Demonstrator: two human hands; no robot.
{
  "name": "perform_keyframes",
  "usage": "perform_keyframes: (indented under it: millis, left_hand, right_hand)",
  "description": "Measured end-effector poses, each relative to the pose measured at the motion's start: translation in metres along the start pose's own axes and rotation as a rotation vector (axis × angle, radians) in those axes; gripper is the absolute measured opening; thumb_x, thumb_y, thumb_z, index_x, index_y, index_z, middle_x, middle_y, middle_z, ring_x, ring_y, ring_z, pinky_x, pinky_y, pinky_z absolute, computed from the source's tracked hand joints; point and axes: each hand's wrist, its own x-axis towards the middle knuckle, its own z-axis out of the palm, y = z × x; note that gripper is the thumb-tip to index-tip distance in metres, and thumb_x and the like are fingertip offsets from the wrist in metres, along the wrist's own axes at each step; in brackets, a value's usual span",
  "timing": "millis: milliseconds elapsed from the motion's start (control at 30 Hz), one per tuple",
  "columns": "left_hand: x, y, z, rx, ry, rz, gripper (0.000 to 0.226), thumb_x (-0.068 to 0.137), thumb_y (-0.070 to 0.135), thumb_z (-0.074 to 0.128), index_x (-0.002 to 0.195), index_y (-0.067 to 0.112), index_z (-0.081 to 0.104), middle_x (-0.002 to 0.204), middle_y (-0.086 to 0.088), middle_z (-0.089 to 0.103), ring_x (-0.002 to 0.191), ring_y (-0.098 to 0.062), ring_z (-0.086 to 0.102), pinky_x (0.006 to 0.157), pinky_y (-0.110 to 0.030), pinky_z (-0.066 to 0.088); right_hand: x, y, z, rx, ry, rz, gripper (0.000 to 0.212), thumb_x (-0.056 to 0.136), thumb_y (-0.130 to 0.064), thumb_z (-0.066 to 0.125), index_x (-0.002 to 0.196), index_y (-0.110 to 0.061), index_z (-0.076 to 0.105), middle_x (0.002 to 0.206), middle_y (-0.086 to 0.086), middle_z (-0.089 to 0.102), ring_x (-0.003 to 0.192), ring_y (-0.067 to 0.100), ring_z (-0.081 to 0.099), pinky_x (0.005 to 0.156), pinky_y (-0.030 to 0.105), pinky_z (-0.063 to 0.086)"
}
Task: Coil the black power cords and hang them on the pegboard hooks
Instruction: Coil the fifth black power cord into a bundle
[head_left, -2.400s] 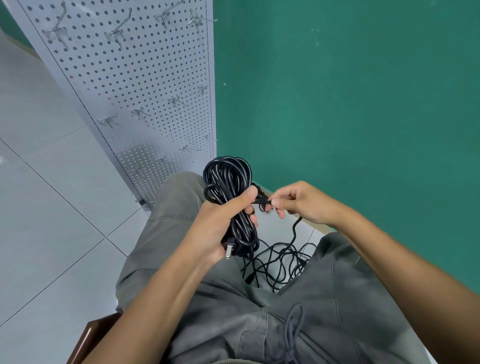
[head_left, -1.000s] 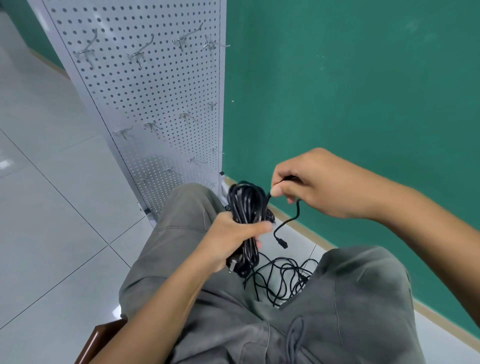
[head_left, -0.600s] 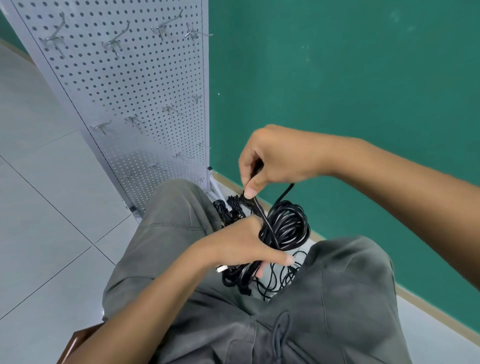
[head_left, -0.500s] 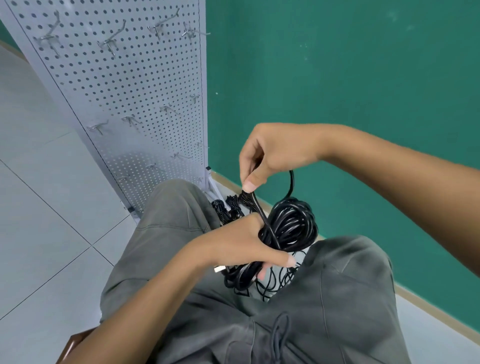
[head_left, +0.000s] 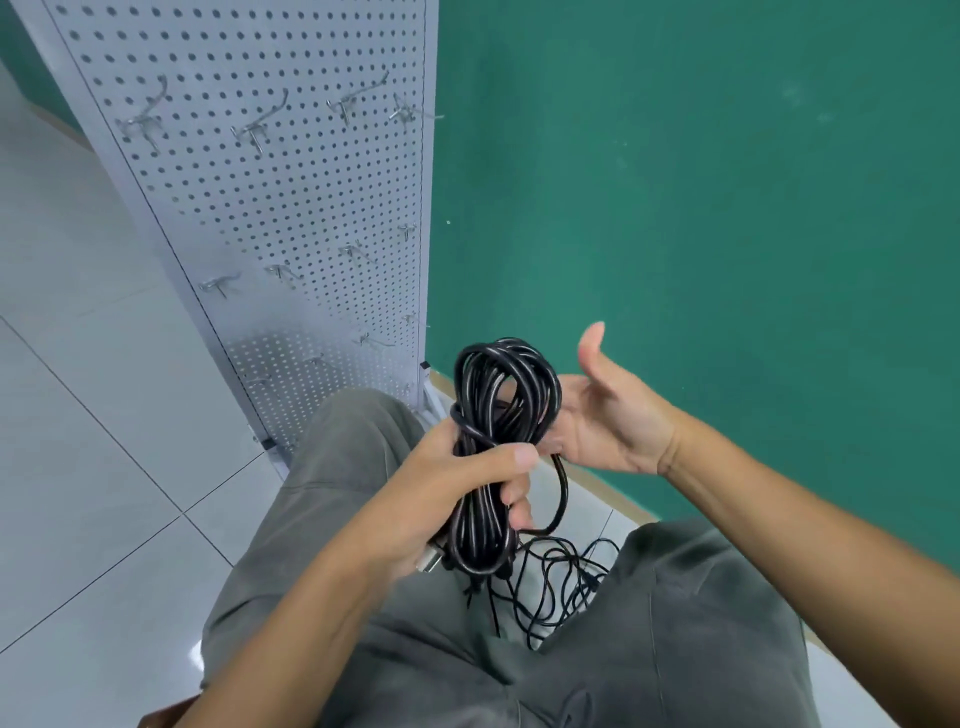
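A black power cord (head_left: 506, 384) is wound into a long coil above my lap. My left hand (head_left: 447, 493) grips the coil round its waist, thumb across the front, and a metal plug (head_left: 428, 558) sticks out below the palm. My right hand (head_left: 613, 421) is palm up just right of the coil's top loop. Its thumb points straight up and its fingers reach behind the loop, where they are hidden. One strand (head_left: 561, 493) hangs in a slack loop under the right hand. More black cords (head_left: 561, 587) lie tangled on the floor between my knees.
The white pegboard (head_left: 291, 208) stands ahead on the left with several bare metal hooks (head_left: 254, 130) in rows. A green wall (head_left: 701, 208) is right behind it. White tiled floor (head_left: 93, 415) spreads to the left. My grey trousers (head_left: 649, 649) fill the bottom.
My right hand let go of the cord end it was pinching above the coil and dropped to the coil's right side, palm up. The coil now stands upright in my left hand.
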Motion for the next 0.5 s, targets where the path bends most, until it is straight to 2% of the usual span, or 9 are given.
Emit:
perform_keyframes:
  millis: [33, 100, 167, 200, 233, 300, 400, 500]
  left_hand:
    - [0.001, -0.003, -0.001, -0.042, 0.019, -0.004, 0.031, 0.082, 0.024, 0.078, 0.102, 0.005, 0.064, 0.065, -0.005, 0.052, 0.057, -0.022, 0.057, 0.073, -0.043, 0.051]
    - [0.005, -0.008, -0.001, -0.13, 0.051, -0.005, 0.039, 0.081, 0.029, 0.083, 0.104, 0.004, 0.064, 0.066, -0.005, 0.055, 0.058, -0.021, 0.057, 0.07, -0.039, 0.054]
    - [0.008, -0.012, -0.004, -0.19, 0.062, 0.016, 0.053, 0.072, 0.039, 0.092, 0.101, 0.004, 0.066, 0.068, -0.006, 0.056, 0.059, -0.022, 0.059, 0.069, -0.037, 0.056]
    - [0.009, -0.014, -0.006, -0.188, 0.07, 0.031, 0.06, 0.067, 0.045, 0.094, 0.101, 0.004, 0.066, 0.069, -0.006, 0.056, 0.059, -0.022, 0.06, 0.069, -0.037, 0.057]
    - [0.01, -0.017, -0.008, -0.181, 0.079, 0.042, 0.065, 0.065, 0.048, 0.095, 0.102, 0.003, 0.065, 0.07, -0.007, 0.056, 0.06, -0.022, 0.06, 0.069, -0.038, 0.057]
    - [0.011, -0.021, -0.009, -0.158, 0.109, 0.053, 0.075, 0.063, 0.051, 0.095, 0.107, 0.0, 0.062, 0.07, -0.007, 0.056, 0.06, -0.022, 0.061, 0.069, -0.04, 0.055]
    - [0.013, -0.025, -0.012, -0.147, 0.223, 0.049, 0.084, 0.062, 0.049, 0.095, 0.115, -0.003, 0.055, 0.069, -0.008, 0.056, 0.058, -0.024, 0.061, 0.068, -0.041, 0.053]
    - [0.014, -0.027, -0.015, -0.067, 0.288, 0.033, 0.08, 0.072, 0.037, 0.093, 0.126, -0.004, 0.049, 0.068, -0.01, 0.056, 0.058, -0.028, 0.06, 0.065, -0.041, 0.055]
  right_hand:
    - [-0.001, 0.006, 0.001, -0.015, 0.026, -0.022, 0.098, 0.082, -0.078, 0.058, 0.131, 0.007, 0.055, 0.085, 0.009, 0.056, 0.078, 0.037, 0.036, 0.081, 0.046, 0.028]
    - [-0.003, 0.015, 0.005, -0.037, 0.066, -0.085, 0.071, 0.091, -0.056, 0.067, 0.127, 0.004, 0.056, 0.077, 0.0, 0.053, 0.081, 0.048, 0.033, 0.079, 0.051, 0.028]
    - [-0.006, 0.021, 0.013, -0.061, 0.125, -0.132, 0.036, 0.094, -0.037, 0.068, 0.119, -0.011, 0.067, 0.079, 0.0, 0.061, 0.08, 0.043, 0.037, 0.078, 0.048, 0.04]
    - [-0.008, 0.023, 0.017, -0.067, 0.153, -0.149, 0.026, 0.096, -0.029, 0.065, 0.117, -0.014, 0.068, 0.081, 0.001, 0.066, 0.076, 0.035, 0.046, 0.077, 0.041, 0.047]
    - [-0.008, 0.025, 0.022, -0.07, 0.179, -0.171, 0.023, 0.098, -0.022, 0.061, 0.119, -0.013, 0.067, 0.083, 0.003, 0.068, 0.072, 0.028, 0.055, 0.075, 0.034, 0.052]
    - [-0.007, 0.031, 0.028, -0.078, 0.255, -0.202, 0.02, 0.099, -0.016, 0.057, 0.116, -0.013, 0.067, 0.083, 0.004, 0.07, 0.067, 0.015, 0.064, 0.069, 0.027, 0.052]
    - [-0.003, 0.039, 0.038, -0.156, 0.398, -0.194, 0.018, 0.098, -0.023, 0.06, 0.09, -0.016, 0.074, 0.075, 0.003, 0.068, 0.06, 0.01, 0.058, 0.064, 0.024, 0.039]
    - [-0.006, 0.039, 0.047, -0.214, 0.491, -0.203, 0.022, 0.098, -0.018, 0.065, 0.085, -0.002, 0.073, 0.064, 0.003, 0.067, 0.053, 0.007, 0.054, 0.059, 0.018, 0.038]
